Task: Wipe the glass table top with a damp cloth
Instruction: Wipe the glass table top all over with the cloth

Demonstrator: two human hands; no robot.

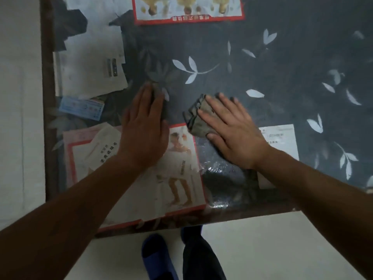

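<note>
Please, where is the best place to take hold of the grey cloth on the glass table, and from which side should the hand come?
Probably the far-left folded edge of the cloth. That part shows free beyond the fingers of the right hand, which lies flat on the rest. The cloth lies flat on the glass table top, so come from above and pinch the stacked folds; the left hand is nearest.

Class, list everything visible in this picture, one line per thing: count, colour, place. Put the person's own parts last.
glass table top: one, clear over dark leaf-patterned fabric, fills the view.
cloth: one, grey, folded, centre, under the right hand.
papers under the glass: several, mostly white, some red-bordered, left and near side.
blue card: one, left, under the glass.
floor: pale, near side.
slipper: one, blue, bottom.
left hand: flat on the glass.
right hand: flat on the cloth.
</note>
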